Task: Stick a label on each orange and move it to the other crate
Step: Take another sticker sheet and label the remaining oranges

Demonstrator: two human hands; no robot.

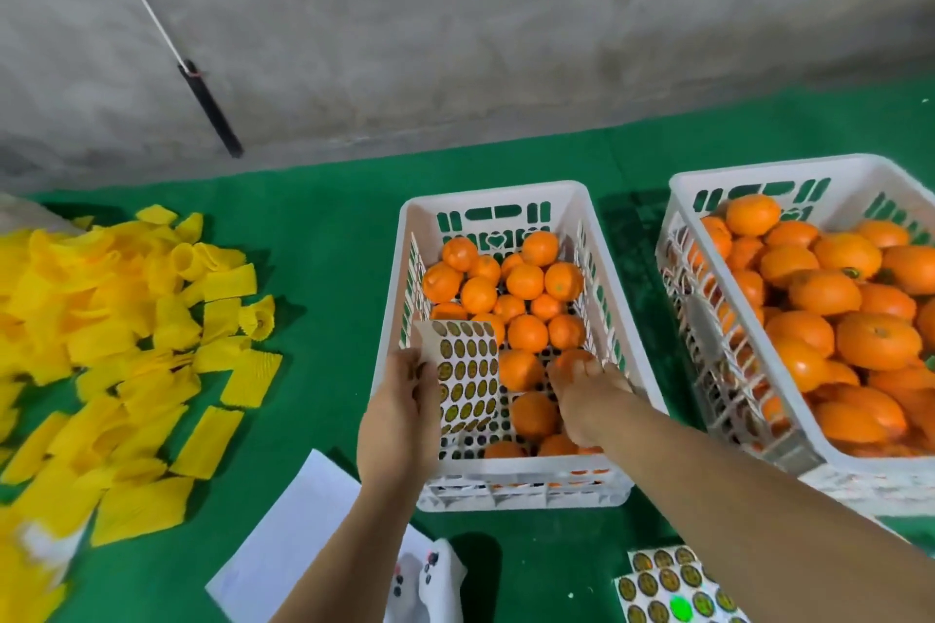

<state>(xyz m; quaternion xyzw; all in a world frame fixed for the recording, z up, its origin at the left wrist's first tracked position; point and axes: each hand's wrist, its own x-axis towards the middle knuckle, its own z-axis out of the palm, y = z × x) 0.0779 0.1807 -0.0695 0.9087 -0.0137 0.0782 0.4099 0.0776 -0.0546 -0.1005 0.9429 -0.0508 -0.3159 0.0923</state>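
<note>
Sticker sheets [673,589] nearest on green surface [329,238]. Left hand [399,415] pinches label sheet [465,374]; right hand [587,395] grips orange [571,360] over middle crate [627,369]. Yellow foam sleeves [126,344] left, grey concrete wall [455,15] behind.

Left hand [399,412] raised, fingers [422,382] curled in pinch; right hand [589,400] extended forward, fingers pointing down, loosely curved

A green worktop [324,228] carries two white crates [511,486] [830,470] of oranges, a heap of yellow foam sleeves [126,354] at left, white paper [283,551] and a label sheet [668,587] at the near edge.
</note>
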